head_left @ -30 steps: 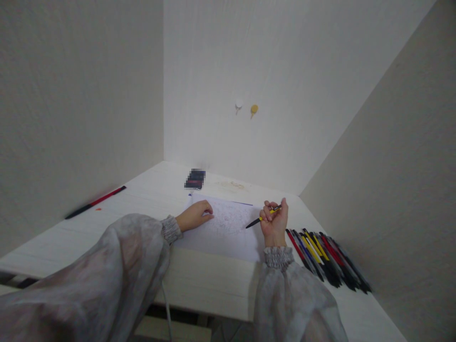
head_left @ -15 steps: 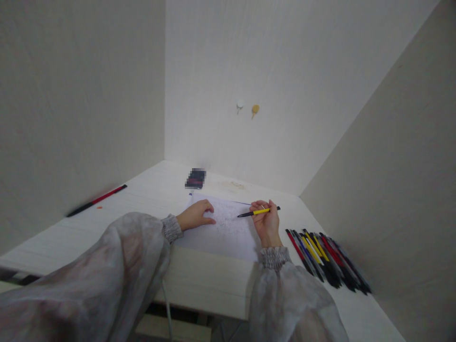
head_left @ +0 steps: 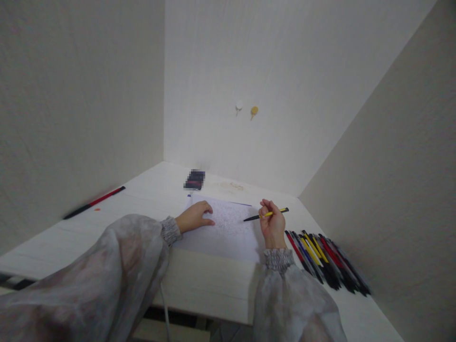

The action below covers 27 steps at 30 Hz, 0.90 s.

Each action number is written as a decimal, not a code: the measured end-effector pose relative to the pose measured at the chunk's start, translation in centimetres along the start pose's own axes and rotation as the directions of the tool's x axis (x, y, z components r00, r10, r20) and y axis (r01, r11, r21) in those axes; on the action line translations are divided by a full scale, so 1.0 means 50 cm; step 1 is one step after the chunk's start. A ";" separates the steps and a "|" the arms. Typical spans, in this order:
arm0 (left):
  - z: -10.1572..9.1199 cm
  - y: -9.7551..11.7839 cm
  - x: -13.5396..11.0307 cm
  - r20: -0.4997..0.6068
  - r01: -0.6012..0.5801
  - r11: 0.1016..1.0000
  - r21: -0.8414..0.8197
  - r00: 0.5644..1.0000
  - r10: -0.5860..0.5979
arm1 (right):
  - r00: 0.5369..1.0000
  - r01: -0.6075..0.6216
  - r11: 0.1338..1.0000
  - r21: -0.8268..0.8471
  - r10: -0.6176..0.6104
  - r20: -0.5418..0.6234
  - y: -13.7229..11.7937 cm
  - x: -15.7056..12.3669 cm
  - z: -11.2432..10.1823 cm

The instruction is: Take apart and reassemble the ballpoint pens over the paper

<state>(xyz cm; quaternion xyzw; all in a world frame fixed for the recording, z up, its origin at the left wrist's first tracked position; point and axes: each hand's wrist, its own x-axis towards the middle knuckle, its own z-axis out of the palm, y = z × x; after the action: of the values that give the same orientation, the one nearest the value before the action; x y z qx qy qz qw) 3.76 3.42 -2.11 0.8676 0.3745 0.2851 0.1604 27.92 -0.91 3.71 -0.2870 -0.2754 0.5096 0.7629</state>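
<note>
A sheet of white paper [head_left: 213, 242] covered in faint scribbled marks lies on the white table. My left hand [head_left: 194, 216] rests flat on its left part, thumb and fingers apart, holding nothing. Over the right edge of the sheet, my right hand [head_left: 272, 223] grips a yellow and black pen [head_left: 253, 218] between thumb and fingers. The pen slants with its black tip end toward the paper; whether the tip touches the sheet I cannot tell. A blue edge shows along the top of the paper.
Several pens [head_left: 326, 259] in red, yellow, blue and black lie in a row on the right. A red and black pen [head_left: 96, 202] lies along the left wall. Behind the paper is a blurred dark object [head_left: 194, 180]. Two small hooks [head_left: 254, 110] are on the back wall.
My right hand has moved to the right with the pen, and its fingers have curled in more. My left hand has stayed on the paper.
</note>
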 end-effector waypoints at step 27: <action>-0.007 0.012 0.001 0.142 -0.004 0.989 0.151 0.990 -0.018 | 0.930 0.083 0.515 -0.853 0.268 0.252 0.092 -0.033 -0.014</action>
<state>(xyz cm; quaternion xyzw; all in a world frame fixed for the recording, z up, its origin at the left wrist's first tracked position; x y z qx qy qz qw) 3.91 3.09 -1.52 0.8941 0.3855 0.1926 0.1218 25.03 -1.09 -0.30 -0.5416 -0.6051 0.3922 0.4321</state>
